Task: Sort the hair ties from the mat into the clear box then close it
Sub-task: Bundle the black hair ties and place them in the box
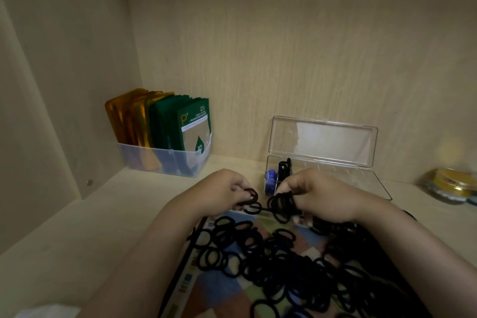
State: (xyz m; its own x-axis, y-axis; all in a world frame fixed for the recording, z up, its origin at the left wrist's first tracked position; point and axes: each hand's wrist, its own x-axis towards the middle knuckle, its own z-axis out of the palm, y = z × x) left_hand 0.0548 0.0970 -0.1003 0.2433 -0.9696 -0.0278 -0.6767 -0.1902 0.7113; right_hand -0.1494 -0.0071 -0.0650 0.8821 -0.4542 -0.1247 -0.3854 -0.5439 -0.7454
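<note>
Many black and dark blue hair ties lie heaped on a patterned mat in the lower middle. Just behind the mat stands a clear box with its lid raised; blue and black ties fill its left compartments. My left hand pinches a black hair tie above the mat's far edge. My right hand grips a bundle of black hair ties stacked on its fingers, right in front of the box.
A translucent bin of gold and green sachets stands at the back left by the cabinet wall. A gold-lidded glass jar sits at the far right. Something white lies at the bottom left corner of the shelf.
</note>
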